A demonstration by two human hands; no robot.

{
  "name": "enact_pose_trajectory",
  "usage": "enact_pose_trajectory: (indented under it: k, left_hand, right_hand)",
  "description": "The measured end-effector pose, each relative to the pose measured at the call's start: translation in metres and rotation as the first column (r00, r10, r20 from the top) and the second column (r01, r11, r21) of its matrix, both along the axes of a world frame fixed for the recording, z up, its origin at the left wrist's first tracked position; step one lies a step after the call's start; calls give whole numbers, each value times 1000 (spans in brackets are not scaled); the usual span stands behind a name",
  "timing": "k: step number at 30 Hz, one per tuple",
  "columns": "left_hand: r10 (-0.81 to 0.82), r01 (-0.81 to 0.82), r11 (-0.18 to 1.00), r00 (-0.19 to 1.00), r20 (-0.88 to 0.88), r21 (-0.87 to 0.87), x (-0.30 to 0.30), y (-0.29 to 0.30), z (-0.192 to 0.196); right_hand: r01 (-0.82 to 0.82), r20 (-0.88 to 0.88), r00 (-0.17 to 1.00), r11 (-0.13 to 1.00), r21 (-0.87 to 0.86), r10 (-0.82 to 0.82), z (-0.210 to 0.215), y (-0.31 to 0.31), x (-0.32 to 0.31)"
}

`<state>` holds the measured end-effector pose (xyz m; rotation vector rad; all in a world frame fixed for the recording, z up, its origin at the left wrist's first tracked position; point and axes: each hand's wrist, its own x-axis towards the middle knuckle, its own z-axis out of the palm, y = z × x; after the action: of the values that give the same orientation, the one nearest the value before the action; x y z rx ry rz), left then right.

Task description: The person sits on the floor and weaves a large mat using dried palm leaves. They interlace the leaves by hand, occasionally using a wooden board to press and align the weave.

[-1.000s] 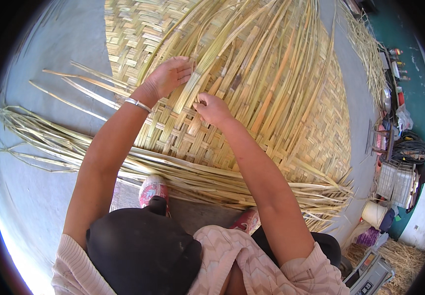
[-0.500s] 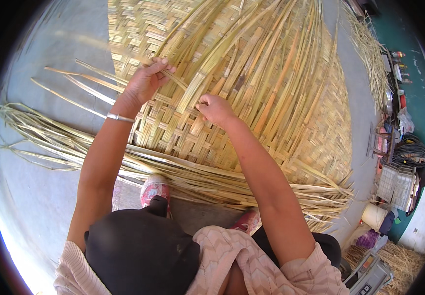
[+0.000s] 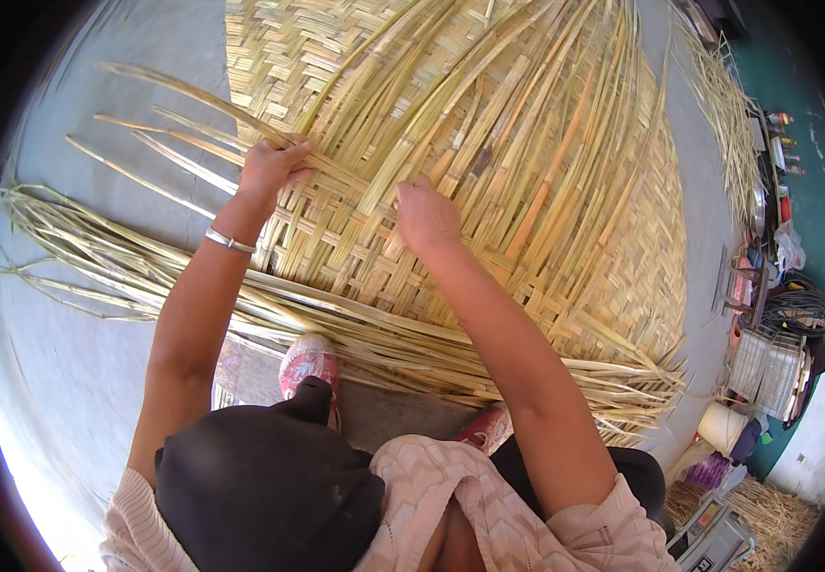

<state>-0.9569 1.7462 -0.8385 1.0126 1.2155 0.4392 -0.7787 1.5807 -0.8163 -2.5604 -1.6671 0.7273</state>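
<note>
A big woven mat [image 3: 489, 191] made of flat yellow bamboo strips lies on the grey floor [image 3: 79, 353] in front of the person and fills most of the view. The part near the person is woven tight in a criss-cross way, and farther up many long loose strips [image 3: 527, 105] lie on top of it, fanning out. The left hand [image 3: 269, 170] is at the left edge of the mat, with its fingers curled shut around one long strip [image 3: 193, 100] that pokes out to the left over the floor. A silver bangle [image 3: 228, 240] sits on that wrist. The right hand [image 3: 424, 214] rests on the middle of the mat, just right of the left hand. Its fingers are bent down into the strips, but you cannot tell if they pinch one. A bundle of loose strips [image 3: 98, 257] runs along the near edge of the mat. Two pink shoes [image 3: 309, 360] peek out under that edge. At the right, well apart from the hands, stand a wire rack [image 3: 765, 367] and a white bucket [image 3: 722, 426], by a green wall [image 3: 818, 191].
</note>
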Motion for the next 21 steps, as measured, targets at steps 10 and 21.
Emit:
enact_pose_trajectory:
  k: [10,21]
  left_hand:
    - [174,-69,957,913,368,-281,-27,16,2]
    - [-349,374,927,881,319,-22,-7,46,25]
  right_hand:
    - [-40,-207,974,968,249,94,13,36,-31]
    - [226,-200,965,929,293,-171,3,58,-48]
